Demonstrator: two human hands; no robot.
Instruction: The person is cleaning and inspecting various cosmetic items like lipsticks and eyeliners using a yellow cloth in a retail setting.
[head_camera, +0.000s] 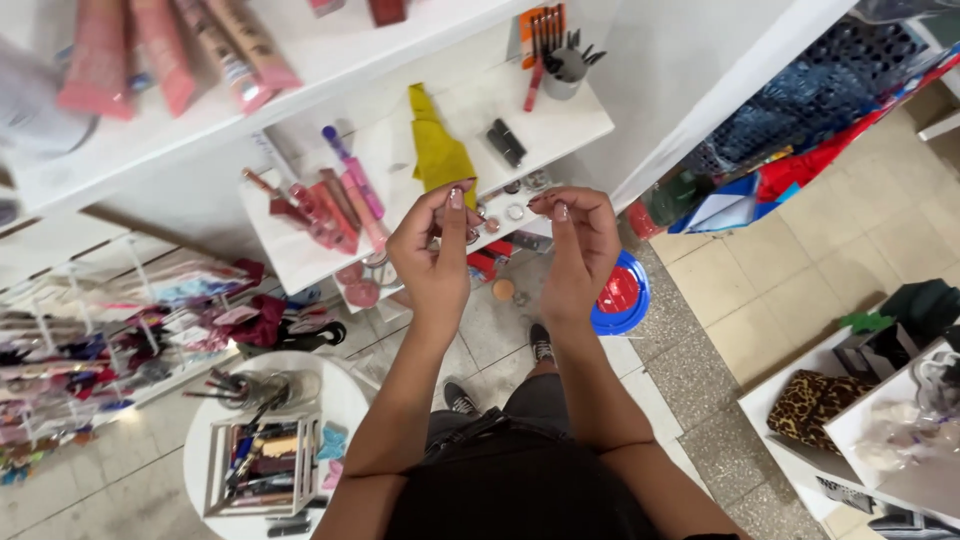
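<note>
My left hand (435, 255) and my right hand (575, 250) are raised side by side in front of a white shelf (300, 255). Each hand pinches something very small between thumb and fingertips; what it is cannot be made out. A yellow cloth (437, 145) lies on the shelf just beyond my left hand. Several pink and red lip-product tubes (335, 205) lie to the left of it. Small round pots (515, 210) sit on a lower ledge between my hands.
A cup of brushes (566, 70) stands at the shelf's right end. A blue round lid with red contents (620, 295) lies on the tiled floor. A round white table (335, 395) with an organiser is at lower left. A leopard-print pouch (815, 405) sits at right.
</note>
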